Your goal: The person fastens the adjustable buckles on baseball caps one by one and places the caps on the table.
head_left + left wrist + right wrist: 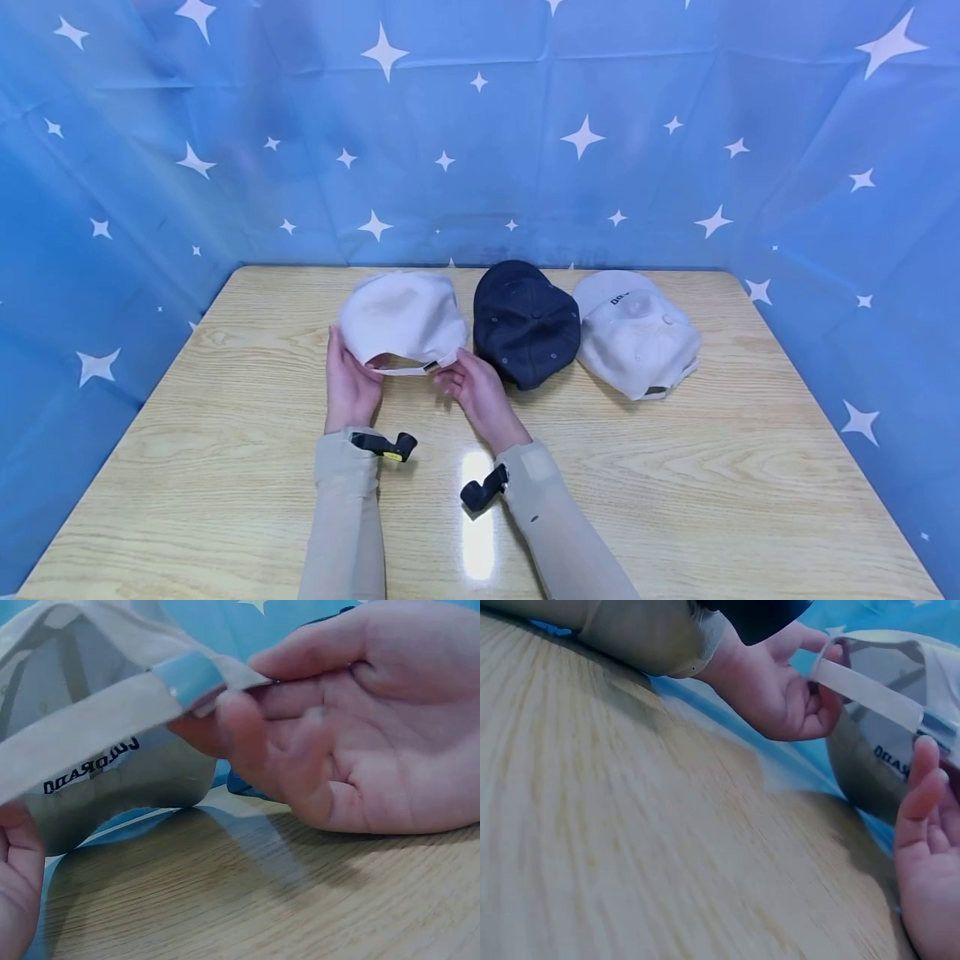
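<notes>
A white baseball cap [405, 317] is held at the left of the row, its back opening and strap turned toward me. My left hand [351, 383] grips the left end of its rear edge; in the right wrist view that hand [780, 690] has fingers curled at the strap's end. With thumb and fingers, my right hand [483, 396] pinches the strap's right end beside the metal buckle [187, 679]. Dark lettering [90, 766] shows through the back opening in the left wrist view. The cap's brim is hidden in the head view.
A dark navy cap [528, 329] lies just right of the held cap, close to my right hand. Beyond it sits another white cap [637, 337] with dark lettering. The wooden table [712, 500] meets a blue star-patterned cloth [480, 167] at the back and sides.
</notes>
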### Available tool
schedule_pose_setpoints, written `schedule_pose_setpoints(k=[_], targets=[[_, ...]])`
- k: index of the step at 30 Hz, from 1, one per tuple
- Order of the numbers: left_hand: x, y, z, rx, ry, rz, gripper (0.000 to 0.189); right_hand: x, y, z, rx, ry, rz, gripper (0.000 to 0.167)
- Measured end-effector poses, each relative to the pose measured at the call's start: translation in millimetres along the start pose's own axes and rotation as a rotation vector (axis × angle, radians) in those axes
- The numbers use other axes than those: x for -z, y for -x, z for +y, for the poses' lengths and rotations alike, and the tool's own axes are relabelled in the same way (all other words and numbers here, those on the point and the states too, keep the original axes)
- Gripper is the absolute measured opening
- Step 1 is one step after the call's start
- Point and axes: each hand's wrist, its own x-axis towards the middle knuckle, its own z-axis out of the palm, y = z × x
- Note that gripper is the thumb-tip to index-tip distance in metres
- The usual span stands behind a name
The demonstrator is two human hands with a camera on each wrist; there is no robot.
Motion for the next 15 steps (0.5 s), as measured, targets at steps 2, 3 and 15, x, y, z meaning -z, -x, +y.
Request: schedule_pose_setpoints(k=[2, 3, 15], targets=[[0.4, 0.4, 0.7, -0.006, -0.028, 0.017, 0.056, 0.1, -0.5, 1.1, 0.007, 0.002, 0.015, 0.021], [0.6, 0.7, 1.0, -0.008, -0.038, 0.032, 0.058, 0.1, -0.8, 1.5, 0.010, 0.003, 0.022, 0.020], [-2.0, -1.5, -0.5, -0.132, -0.195, 0.124, 0.048, 0.7, -0.6, 0.1, 0.034, 0.017, -0.037, 0.040]])
